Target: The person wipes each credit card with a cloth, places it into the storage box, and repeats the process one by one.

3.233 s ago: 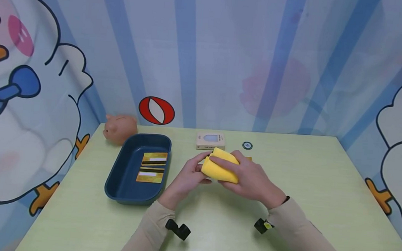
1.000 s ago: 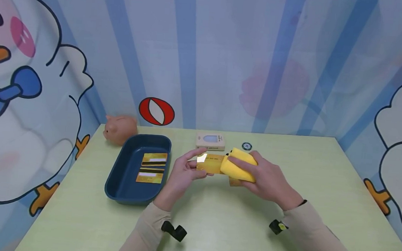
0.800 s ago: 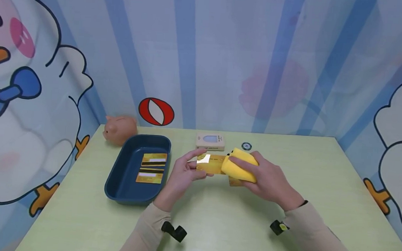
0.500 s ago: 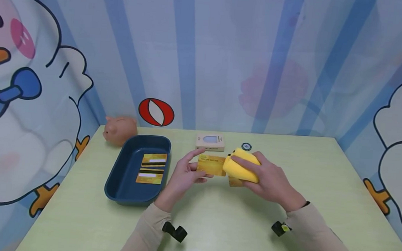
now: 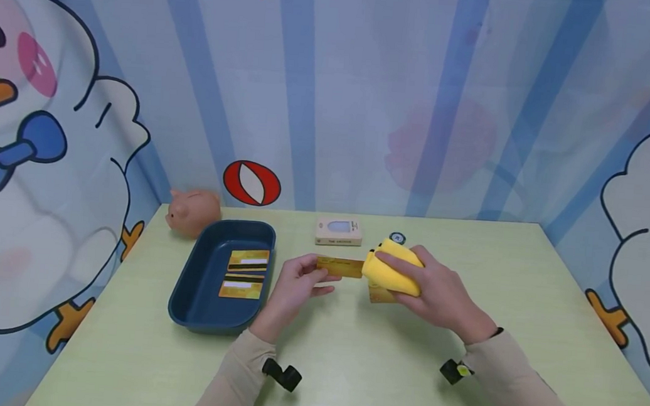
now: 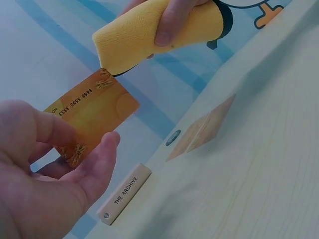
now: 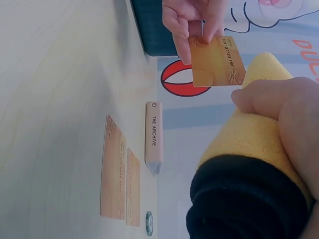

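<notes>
1. A gold bank card (image 5: 343, 267) is pinched by the left hand (image 5: 292, 282) between thumb and fingers at one end. The lower fingers are held apart from it. The card is held above the table (image 5: 550, 294), its printed number visible in both wrist views.
2. A folded yellow cloth (image 5: 386, 279) with black parts is gripped by the right hand (image 5: 443, 293), also above the table. One finger is laid across the cloth; the rest of the fingers are partly hidden.
3. The free end of the card is directed at the cloth. Whether the two are in contact cannot be told.
4. Two further cards (image 7: 113, 172) are laid side by side on the table, below the right hand.
5. Two gold cards with magnetic stripes (image 5: 243, 286) are placed in the dark blue tray (image 5: 196, 304), beside the left hand.
6. A piggy bank (image 5: 194, 214) is positioned at the tray's far left corner.
7. A small box marked "THE ARCHIVE" (image 5: 338, 234) and a round chip (image 5: 397, 237) are located near the table's far edge.
</notes>
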Tool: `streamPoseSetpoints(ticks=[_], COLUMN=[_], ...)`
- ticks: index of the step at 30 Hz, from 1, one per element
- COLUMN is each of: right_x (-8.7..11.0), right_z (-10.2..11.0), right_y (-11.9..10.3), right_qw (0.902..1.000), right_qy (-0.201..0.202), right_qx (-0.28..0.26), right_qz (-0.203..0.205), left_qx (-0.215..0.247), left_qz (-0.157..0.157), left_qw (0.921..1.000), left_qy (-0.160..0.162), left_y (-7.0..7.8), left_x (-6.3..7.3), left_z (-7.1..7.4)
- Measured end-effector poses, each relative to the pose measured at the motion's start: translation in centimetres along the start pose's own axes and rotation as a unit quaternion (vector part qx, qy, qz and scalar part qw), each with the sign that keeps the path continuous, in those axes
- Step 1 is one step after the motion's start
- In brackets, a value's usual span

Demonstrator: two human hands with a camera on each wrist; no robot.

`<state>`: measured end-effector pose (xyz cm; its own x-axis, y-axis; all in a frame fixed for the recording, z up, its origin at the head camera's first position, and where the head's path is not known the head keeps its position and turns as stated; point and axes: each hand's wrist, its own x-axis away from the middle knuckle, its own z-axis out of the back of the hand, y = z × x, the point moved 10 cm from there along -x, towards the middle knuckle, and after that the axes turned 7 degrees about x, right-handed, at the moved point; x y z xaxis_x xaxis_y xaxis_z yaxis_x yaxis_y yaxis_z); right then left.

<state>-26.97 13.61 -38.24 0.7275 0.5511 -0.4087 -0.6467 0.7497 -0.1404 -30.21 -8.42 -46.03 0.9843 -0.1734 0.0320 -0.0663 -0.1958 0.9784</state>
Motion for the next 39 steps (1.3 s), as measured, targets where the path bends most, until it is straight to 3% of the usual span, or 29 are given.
streamPoseSetpoints(ticks=[12,21,27,33,39], right_x=[-0.1,-0.1,-0.3,-1.1,-2.2], right_z=[0.3,0.5,0.6,0.7,0.5], right_y=[-0.1,-0.2,-0.3,-1.2,-2.4], right_qw=[1.0,0.9999,0.9999,0.9998,0.9995], right_qy=[0.008,0.008,0.008,0.007,0.003], right_qx=[-0.001,-0.004,-0.005,-0.001,0.002], right_qz=[0.004,0.006,0.005,0.019,0.032], left_qx=[0.017,-0.017,-0.038,-0.024,-0.047], left_qz=[-0.015,-0.027,-0.023,-0.033,-0.04], left_qw=[0.9997,0.999,0.9983,0.9979,0.9949], left_qy=[0.013,-0.032,-0.037,-0.051,-0.079], left_y=[0.5,1.0,1.0,1.1,1.5], left_x=[0.0,0.2,0.1,0.0,0.2], left_z=[0.0,-0.8,-1.0,-1.2,-2.0])
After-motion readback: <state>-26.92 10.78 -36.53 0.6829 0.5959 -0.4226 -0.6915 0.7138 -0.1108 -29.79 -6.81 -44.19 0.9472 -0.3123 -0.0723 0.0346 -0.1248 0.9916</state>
